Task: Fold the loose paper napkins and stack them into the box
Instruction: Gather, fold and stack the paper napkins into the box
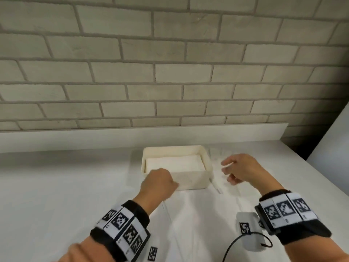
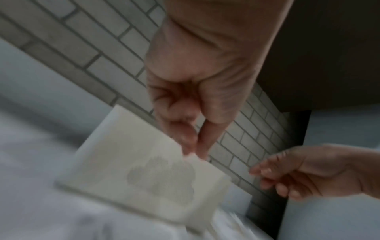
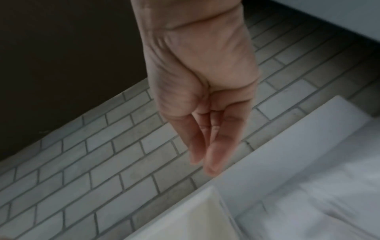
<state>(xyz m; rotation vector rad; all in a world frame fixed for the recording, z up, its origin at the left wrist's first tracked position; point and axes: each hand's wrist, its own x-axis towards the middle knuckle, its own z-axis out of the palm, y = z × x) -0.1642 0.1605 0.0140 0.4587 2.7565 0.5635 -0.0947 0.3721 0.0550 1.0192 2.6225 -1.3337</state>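
A cream box [image 1: 192, 181] stands on the white counter [image 1: 56, 186] near the back, and folded white napkins [image 1: 175, 162] lie flat inside it. My left hand [image 1: 160, 181] hovers at the box's near left corner with its fingers curled. In the left wrist view its thumb and fingertips [image 2: 194, 149] meet just above the box [image 2: 144, 170], with nothing visible between them. My right hand [image 1: 239, 170] hangs to the right of the box, fingers loose and empty; the fingers [image 3: 205, 159] point down. Loose napkins [image 1: 198, 224] lie spread on the counter in front of the box.
A brick wall [image 1: 170, 72] and a low white ledge [image 1: 132, 135] close off the back. A white panel [image 1: 332, 148] rises at the right edge. Below my right wrist lies a small white device [image 1: 249, 231] with a black cable.
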